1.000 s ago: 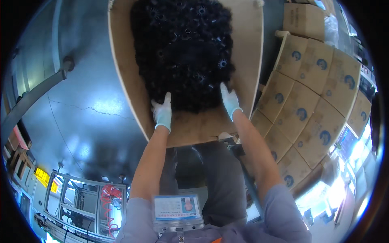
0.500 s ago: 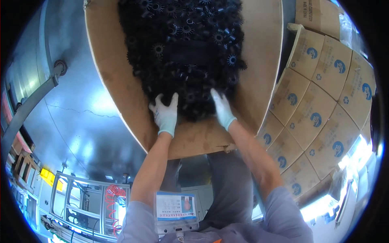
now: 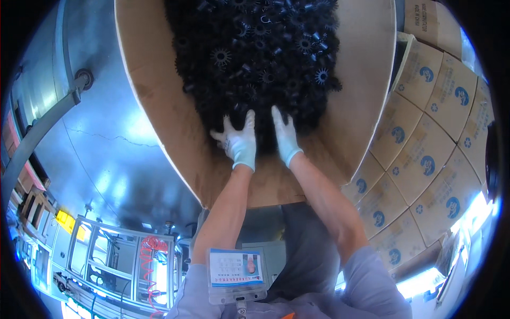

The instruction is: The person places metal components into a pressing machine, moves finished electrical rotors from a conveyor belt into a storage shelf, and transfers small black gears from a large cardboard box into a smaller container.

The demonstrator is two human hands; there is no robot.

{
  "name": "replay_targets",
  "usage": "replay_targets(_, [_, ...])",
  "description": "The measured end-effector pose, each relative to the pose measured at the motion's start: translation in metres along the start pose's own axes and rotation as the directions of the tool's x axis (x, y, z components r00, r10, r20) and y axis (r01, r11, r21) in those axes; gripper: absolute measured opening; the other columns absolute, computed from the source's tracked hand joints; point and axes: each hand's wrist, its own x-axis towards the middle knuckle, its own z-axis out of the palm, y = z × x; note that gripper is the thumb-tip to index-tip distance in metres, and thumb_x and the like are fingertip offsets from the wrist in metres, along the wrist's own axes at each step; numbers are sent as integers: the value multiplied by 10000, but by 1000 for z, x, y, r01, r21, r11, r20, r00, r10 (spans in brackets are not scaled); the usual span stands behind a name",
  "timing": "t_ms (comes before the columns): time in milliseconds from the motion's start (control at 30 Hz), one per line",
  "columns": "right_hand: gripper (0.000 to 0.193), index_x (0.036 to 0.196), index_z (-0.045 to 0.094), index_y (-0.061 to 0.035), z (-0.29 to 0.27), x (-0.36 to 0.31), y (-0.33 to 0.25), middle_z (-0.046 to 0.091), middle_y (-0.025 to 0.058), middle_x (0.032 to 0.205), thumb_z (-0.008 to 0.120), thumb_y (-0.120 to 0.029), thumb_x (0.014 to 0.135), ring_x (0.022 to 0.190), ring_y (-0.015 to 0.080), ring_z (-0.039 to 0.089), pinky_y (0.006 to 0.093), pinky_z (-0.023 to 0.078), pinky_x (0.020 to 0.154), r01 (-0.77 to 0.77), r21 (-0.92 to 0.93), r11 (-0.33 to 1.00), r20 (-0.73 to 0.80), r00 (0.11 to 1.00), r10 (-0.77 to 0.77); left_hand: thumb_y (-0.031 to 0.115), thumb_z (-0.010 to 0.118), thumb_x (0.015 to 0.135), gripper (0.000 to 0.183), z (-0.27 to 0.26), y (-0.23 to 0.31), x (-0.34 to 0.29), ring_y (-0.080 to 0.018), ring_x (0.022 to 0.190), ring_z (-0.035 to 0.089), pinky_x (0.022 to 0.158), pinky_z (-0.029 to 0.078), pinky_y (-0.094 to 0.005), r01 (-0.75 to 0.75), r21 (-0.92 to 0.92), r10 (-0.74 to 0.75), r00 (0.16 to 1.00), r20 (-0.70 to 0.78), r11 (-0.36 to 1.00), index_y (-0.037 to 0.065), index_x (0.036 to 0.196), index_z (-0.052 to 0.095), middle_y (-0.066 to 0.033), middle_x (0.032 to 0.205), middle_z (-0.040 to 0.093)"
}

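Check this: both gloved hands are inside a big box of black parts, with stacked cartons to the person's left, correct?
Not quite: the head view shows the stacked cartons to the person's right. The left hand and right hand are inside the box of black parts.

At 3 o'clock rises a stack of closed brown cartons (image 3: 411, 173), packed side by side and bearing round blue emblems, with another carton (image 3: 430, 24) apart from them near 2 o'clock. A glossy grey floor (image 3: 101, 170) spreads at 9 o'clock, crossed by a thin crack (image 3: 114, 138), and a dark wheel (image 3: 84, 79) sits at 10 o'clock beside a curved grey bar (image 3: 42, 125). Toward 8 o'clock stand a metal frame (image 3: 127, 229), a coiled red hose (image 3: 154, 244) and a yellow object (image 3: 65, 220).
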Motion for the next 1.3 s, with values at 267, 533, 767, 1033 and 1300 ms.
replay_targets(267, [1026,1549,278,-47,1,-7,-2,447,174,1495,702,-652,838,1353,300,448,471,445,1030,-165,168,972,196,972,131,637,726,793,888,-7,-21,20,-427,1413,371,1146,359,-443,-133,-214,148,987,57,968,70,1446,526,-301,1522,341])
replay_targets(533, [1073,1598,183,-176,-4,3,-12,337,144,1569,713,-674,808,1383,366,395,683,441,946,-254,160,954,225,950,215,499,834,760,806,0,-3,21,-326,1324,482,1105,399,-383,-34,-234,52,996,73,972,-40,1319,616,-226,1464,446])
replay_targets(767, [1070,1595,180,-184,10,-17,-15,314,151,1588,763,-608,804,1397,351,388,663,416,997,-307,207,929,307,922,236,503,761,846,838,-23,-28,51,-267,1254,550,1079,406,-344,50,-601,213,909,358,798,-72,1404,514,-187,1380,570])
replay_targets(1033, [1017,1591,223,-143,10,36,47,417,162,1529,745,-583,837,1369,291,430,444,428,1051,-189,362,913,312,947,73,251,805,873,500,23,-15,31,-153,992,621,921,488,-287,34,-826,144,980,139,562,-11,1260,626,-59,1145,685])
replay_targets(1300, [914,1545,301,-15,37,11,20,509,150,1438,723,-502,897,1273,239,493,349,409,1064,-147,366,919,193,978,80,152,799,852,395,23,-26,42,-140,942,632,873,506,-281,92,-841,69,986,152,534,11,1197,667,-52,1114,693])
